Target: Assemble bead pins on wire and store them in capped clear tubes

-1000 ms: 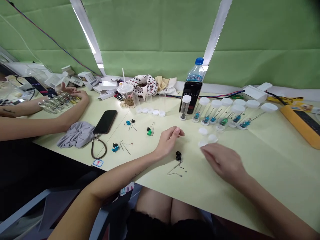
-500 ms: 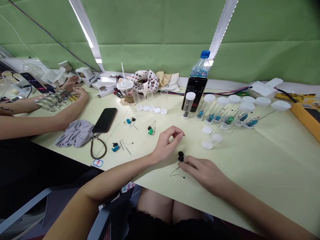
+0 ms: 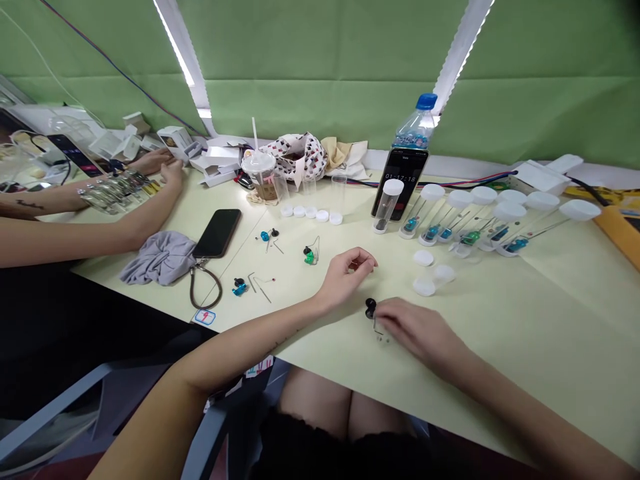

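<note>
My left hand [image 3: 349, 275] is curled above the table, thumb and fingertips together; anything between them is too small to name. Beside a small black part [image 3: 371, 307], my right hand [image 3: 413, 330] has its fingers pressed together, and what they hold is hidden. A thin bent metal piece [image 3: 377, 327] lies just below the black part. Further left are a green part [image 3: 310, 257] and two blue parts [image 3: 265, 236], [image 3: 239, 289], each with bent metal pieces. White caps [image 3: 424, 258] lie beyond my right hand.
Capped clear tubes [image 3: 470, 235] with coloured parts stand at the right, near a phone [image 3: 399, 180] leaning on a bottle [image 3: 414, 127]. Empty tubes [image 3: 338, 199] and a cup [image 3: 260, 175] are at the back. Another person's arms [image 3: 145, 213] reach in at the left, behind a black phone [image 3: 217, 233].
The view has shifted, moving the table items rightward in the picture. My right hand has pulled slightly closer together beside the black part, and the long bent wire no longer shows below it.
</note>
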### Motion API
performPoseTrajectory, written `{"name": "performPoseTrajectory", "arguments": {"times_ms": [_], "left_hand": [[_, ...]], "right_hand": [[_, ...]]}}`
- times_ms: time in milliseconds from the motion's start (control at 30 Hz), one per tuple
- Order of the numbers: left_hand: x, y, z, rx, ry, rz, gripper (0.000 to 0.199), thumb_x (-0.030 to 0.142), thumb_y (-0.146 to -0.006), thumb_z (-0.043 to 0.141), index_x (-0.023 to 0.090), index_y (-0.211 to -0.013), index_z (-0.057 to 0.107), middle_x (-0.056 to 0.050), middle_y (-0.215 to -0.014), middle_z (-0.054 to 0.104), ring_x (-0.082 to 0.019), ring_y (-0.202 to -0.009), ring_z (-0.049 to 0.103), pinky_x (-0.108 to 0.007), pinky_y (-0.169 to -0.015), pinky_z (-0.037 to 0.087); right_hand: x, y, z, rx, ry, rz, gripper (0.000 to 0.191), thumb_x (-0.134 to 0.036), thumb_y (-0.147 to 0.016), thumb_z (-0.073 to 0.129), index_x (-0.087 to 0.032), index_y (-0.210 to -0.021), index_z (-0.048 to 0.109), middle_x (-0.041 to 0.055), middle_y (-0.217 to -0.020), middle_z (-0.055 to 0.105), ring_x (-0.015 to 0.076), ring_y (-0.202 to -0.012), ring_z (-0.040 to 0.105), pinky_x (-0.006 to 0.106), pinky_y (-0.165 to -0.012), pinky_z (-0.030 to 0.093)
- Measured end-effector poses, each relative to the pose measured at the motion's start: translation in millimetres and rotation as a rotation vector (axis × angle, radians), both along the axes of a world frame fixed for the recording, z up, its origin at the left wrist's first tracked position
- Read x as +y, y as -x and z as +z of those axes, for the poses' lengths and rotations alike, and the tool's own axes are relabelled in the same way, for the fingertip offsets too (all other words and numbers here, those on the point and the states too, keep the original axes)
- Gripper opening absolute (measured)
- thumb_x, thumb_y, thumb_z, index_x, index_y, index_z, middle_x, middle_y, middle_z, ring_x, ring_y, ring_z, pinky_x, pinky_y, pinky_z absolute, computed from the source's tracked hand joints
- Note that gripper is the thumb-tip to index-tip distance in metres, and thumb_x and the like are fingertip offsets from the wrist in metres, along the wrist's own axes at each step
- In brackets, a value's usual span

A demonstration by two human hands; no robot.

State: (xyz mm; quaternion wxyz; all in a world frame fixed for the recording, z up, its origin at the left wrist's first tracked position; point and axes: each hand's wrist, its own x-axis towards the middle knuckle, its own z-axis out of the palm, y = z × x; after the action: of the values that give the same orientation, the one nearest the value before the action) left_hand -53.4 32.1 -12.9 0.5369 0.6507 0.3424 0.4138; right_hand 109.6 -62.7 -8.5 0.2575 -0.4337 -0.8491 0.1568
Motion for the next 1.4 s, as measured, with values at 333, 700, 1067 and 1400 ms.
{"name": "performPoseTrajectory", "arguments": {"times_ms": [333, 700, 1067, 1400], "left_hand": [[4, 0, -1.8, 0.006, 0.066, -0.002, 0.019, 0.030, -0.082, 0.047, 0.015, -0.080, 0.058, -0.003, -0.076, 0.058, -0.012, -0.072, 0.052, -0.025, -0.068, 0.040], [8, 0, -8.4, -0.017, 0.152, 0.015, 0.019, 0.030, -0.081, 0.048, 0.015, -0.080, 0.059, -0.003, -0.075, 0.058, -0.012, -0.072, 0.051, -0.025, -0.068, 0.039], [7, 2, -4.6, -0.005, 0.110, 0.037, 0.019, 0.031, -0.082, 0.047, 0.015, -0.081, 0.059, -0.003, -0.076, 0.058, -0.011, -0.072, 0.052, -0.025, -0.069, 0.040], [6, 7, 13.0, -0.040, -0.048, 0.092, 0.024, 0.036, -0.086, 0.046, 0.016, -0.080, 0.057, -0.004, -0.081, 0.059, -0.012, -0.078, 0.054, -0.025, -0.075, 0.041]], "right_hand": [[4, 3, -0.3, 0.536, 0.290, -0.281, 0.018, -0.037, -0.084, 0.056, -0.021, -0.085, 0.062, 0.0044, -0.083, 0.068, 0.0160, -0.066, 0.065, 0.029, -0.058, 0.056], [7, 4, -1.9, 0.335, 0.092, -0.211, 0.013, -0.031, -0.087, 0.051, -0.024, -0.087, 0.062, 0.0005, -0.079, 0.068, 0.0139, -0.064, 0.064, 0.029, -0.062, 0.052], [7, -5, -1.4, 0.261, -0.054, -0.173, 0.017, -0.026, -0.088, 0.049, -0.026, -0.102, 0.059, 0.0042, -0.091, 0.065, 0.0165, -0.075, 0.063, 0.031, -0.067, 0.051], [4, -23, 0.6, -0.348, -0.066, 0.217, 0.030, -0.017, -0.092, 0.034, -0.027, -0.110, 0.057, 0.0029, -0.101, 0.063, 0.0176, -0.081, 0.060, 0.030, -0.065, 0.046]]}}
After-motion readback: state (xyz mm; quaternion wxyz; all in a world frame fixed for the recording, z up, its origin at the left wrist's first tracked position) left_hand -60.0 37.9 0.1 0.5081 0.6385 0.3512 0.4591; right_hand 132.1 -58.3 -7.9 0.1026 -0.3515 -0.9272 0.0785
